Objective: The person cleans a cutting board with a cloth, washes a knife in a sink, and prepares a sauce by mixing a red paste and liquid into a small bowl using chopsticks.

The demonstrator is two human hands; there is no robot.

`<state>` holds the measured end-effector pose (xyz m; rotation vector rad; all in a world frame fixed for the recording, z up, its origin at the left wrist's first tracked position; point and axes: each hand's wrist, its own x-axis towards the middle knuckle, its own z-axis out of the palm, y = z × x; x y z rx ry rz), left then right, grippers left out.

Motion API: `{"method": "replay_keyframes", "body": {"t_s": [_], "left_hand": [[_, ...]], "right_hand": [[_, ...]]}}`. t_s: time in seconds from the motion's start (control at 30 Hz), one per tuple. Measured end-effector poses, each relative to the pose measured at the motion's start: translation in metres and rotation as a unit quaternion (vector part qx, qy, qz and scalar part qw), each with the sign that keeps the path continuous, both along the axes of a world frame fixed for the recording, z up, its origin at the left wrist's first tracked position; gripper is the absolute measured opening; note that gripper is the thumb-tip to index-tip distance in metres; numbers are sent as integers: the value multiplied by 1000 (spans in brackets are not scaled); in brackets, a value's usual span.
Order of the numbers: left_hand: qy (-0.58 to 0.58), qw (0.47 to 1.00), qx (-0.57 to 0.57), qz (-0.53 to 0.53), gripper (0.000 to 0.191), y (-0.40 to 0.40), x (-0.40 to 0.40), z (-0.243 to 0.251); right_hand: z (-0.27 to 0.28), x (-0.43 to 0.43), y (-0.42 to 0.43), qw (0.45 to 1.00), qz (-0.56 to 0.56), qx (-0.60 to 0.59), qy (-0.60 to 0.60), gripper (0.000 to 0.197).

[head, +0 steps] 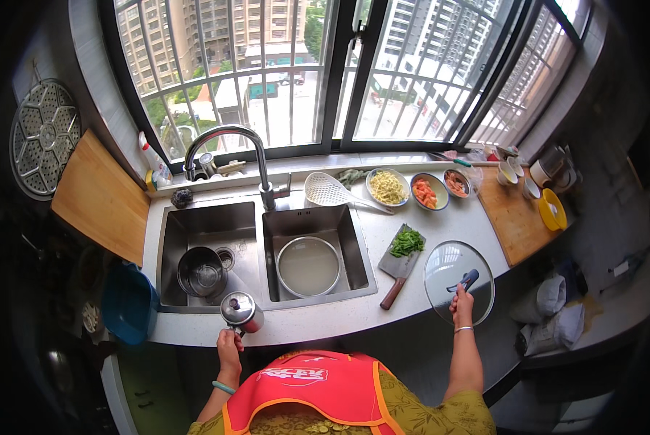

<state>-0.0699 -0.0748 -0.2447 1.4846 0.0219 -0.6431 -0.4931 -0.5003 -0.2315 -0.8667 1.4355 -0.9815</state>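
My left hand (230,348) grips the handle of a lidded stainless steel pot (254,321) at the counter's front edge, before the sink. Over to the right, my right hand (462,305) holds a round glass lid (439,280) by its dark handle; whether the lid touches the counter I cannot tell. Between the lid and the sink lies a cleaver (394,293) with a wooden handle, chopped greens (407,242) piled on its blade. In the right basin stands a round pan of cloudy liquid (308,267). A dark metal pot (201,272) sits in the left basin.
Along the back are a white skimmer (330,191), a bowl of yellow shreds (387,187), a bowl of orange-red pieces (424,193) and a smaller filled bowl (456,184). A wooden board (499,209) lies right. The faucet (265,163) rises behind the sink; a blue tub (126,304) is left.
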Motion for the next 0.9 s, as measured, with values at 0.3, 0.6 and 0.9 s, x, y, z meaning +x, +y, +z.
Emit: {"method": "replay_keyframes", "body": {"t_s": [0.3,0.6,0.9], "left_hand": [[-6,985,72,156,19,-18,-61,-15],[37,978,46,202,34,-37,-72,-37],[49,985,59,153,43,-39,-78,-40]], "right_hand": [[-45,6,-102,998,52,28,-14,32],[-66,-1,-139,995,89,46,-15,31],[-56,-17,-129,986,110,125,-32,51]]}}
